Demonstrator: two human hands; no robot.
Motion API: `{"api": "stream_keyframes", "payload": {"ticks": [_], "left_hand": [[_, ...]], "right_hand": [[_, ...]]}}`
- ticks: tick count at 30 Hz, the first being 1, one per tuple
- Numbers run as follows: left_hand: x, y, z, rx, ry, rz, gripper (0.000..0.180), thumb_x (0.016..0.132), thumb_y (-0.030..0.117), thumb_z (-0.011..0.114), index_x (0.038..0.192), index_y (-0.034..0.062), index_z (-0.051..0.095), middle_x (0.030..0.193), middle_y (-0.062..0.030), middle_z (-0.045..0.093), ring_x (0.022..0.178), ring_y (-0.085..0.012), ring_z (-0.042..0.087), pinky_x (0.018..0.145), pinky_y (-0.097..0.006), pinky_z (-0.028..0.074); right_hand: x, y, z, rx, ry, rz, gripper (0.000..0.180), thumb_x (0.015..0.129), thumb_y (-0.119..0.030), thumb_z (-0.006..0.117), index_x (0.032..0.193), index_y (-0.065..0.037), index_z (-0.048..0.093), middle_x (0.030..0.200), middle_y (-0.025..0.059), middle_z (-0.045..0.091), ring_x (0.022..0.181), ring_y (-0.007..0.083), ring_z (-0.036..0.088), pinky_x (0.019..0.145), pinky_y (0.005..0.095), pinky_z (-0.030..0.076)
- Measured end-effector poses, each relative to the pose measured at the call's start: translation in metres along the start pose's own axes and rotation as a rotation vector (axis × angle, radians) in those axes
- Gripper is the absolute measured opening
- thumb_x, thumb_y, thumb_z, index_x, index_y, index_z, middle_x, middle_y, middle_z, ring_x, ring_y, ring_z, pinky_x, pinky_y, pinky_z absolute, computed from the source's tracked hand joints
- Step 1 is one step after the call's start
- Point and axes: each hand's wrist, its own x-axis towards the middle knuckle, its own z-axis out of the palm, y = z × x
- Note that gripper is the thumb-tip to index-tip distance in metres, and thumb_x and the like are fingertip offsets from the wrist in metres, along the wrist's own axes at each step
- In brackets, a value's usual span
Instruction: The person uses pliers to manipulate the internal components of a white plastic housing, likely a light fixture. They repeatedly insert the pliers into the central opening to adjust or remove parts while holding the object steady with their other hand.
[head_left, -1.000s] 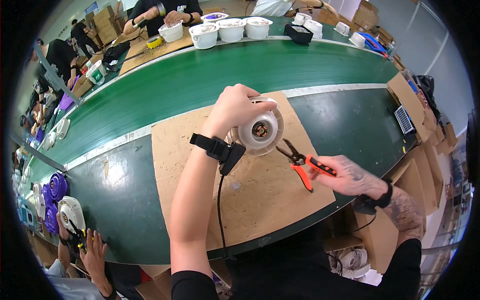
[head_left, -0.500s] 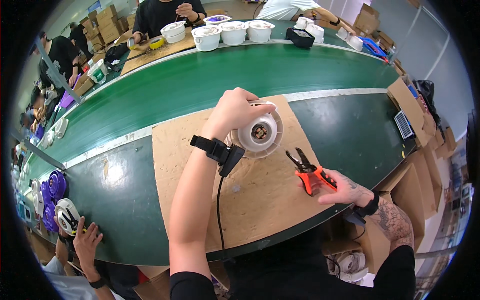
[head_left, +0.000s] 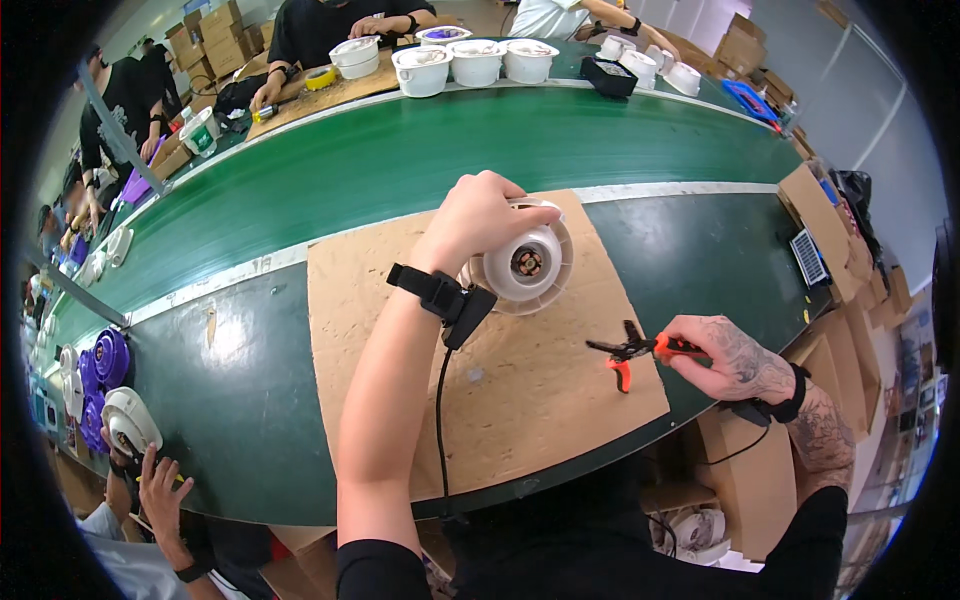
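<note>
A round white plastic housing (head_left: pixel 521 286), with a coppery motor-like part in its central opening, rests on a brown cardboard sheet (head_left: pixel 400 335). My left hand (head_left: pixel 492 214) is closed over its upper left rim, thumb and fingers hooked around the edge. To the right, just above the cardboard's edge, my right hand (head_left: pixel 735 358) grips black-jawed pliers (head_left: pixel 634 348) by one orange-and-black handle. Their jaws point left and are spread apart, while the other orange handle hangs free below. The inner fingers of both hands are partly hidden.
Beyond the cardboard runs a green conveyor belt (head_left: pixel 420 155), with white tubs (head_left: pixel 476 66) on its far side. At the lower left, a co-worker's hands (head_left: pixel 160 490) handle another white housing (head_left: pixel 132 418) beside purple parts (head_left: pixel 110 358). Open cardboard boxes (head_left: pixel 745 490) stand at the right.
My right hand has moved right and turned over, swinging the pliers so their jaws point left and one handle hangs loose. The left hand stays on the housing.
</note>
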Motion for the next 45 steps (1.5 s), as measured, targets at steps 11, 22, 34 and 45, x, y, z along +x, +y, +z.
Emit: {"api": "stream_keyframes", "payload": {"ticks": [11,22,34,45], "left_hand": [[-0.001,-0.002,0.0,0.02,-0.001,-0.002,0.052,0.083,0.051,0.082,0.101,0.0015,0.082,0.081,-0.0185,0.077,0.072,-0.0265,0.074,0.07,-0.037,0.058],[0.0,-0.005,0.001,-0.001,0.006,-0.023,0.054,0.082,0.052,0.082,0.101,0.0015,0.082,0.082,-0.0189,0.077,0.073,-0.0271,0.074,0.071,-0.037,0.058],[0.002,-0.004,0.004,-0.003,0.0,-0.024,0.055,0.082,0.052,0.082,0.104,0.002,0.082,0.086,-0.0184,0.078,0.077,-0.0267,0.076,0.074,-0.037,0.059],[-0.002,0.004,-0.003,0.065,-0.023,-0.049,0.055,0.082,0.052,0.081,0.101,0.0005,0.082,0.083,-0.0189,0.077,0.076,-0.0275,0.075,0.073,-0.037,0.059]], "right_hand": [[0.035,0.012,0.082,0.07,0.092,0.07,0.039,0.076,-0.018,0.078,0.107,-0.001,0.063,0.089,0.0136,0.067,0.079,0.029,0.068,0.072,0.0378,0.054],[0.034,-0.02,0.045,-0.321,0.224,0.086,0.017,0.088,-0.015,0.076,0.094,-0.001,0.068,0.075,0.017,0.067,0.068,0.0368,0.068,0.061,0.0431,0.053],[0.04,0.031,0.101,-0.012,0.269,0.137,0.039,0.08,-0.028,0.084,0.104,0.0,0.071,0.079,0.0151,0.068,0.062,0.0278,0.064,0.061,0.0382,0.051],[0.031,0.005,0.075,0.14,-0.146,0.098,0.047,0.083,-0.022,0.085,0.12,-0.003,0.063,0.096,0.0071,0.072,0.087,0.0213,0.07,0.082,0.0342,0.055]]}}
